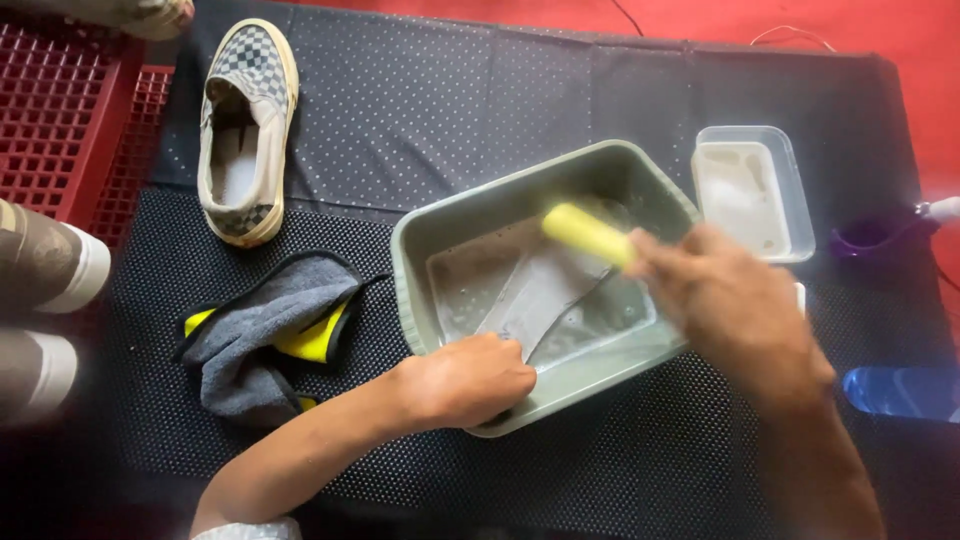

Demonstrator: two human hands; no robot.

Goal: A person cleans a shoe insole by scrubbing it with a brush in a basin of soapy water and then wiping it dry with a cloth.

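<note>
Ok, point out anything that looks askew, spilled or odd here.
The grey tub sits skewed on the dotted mat, left hand at its near rim. The right hand holds a yellow handle over a flat pale piece in the water. The grey-and-yellow cloth lies crumpled beside one checkered shoe. No spill visible.

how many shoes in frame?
2. One checkered slip-on canvas shoe lies on the dark dotted mat, upper left. A second pale shoe sits in the grey plastic basin, held by the left hand. Others may be out of view.
</note>
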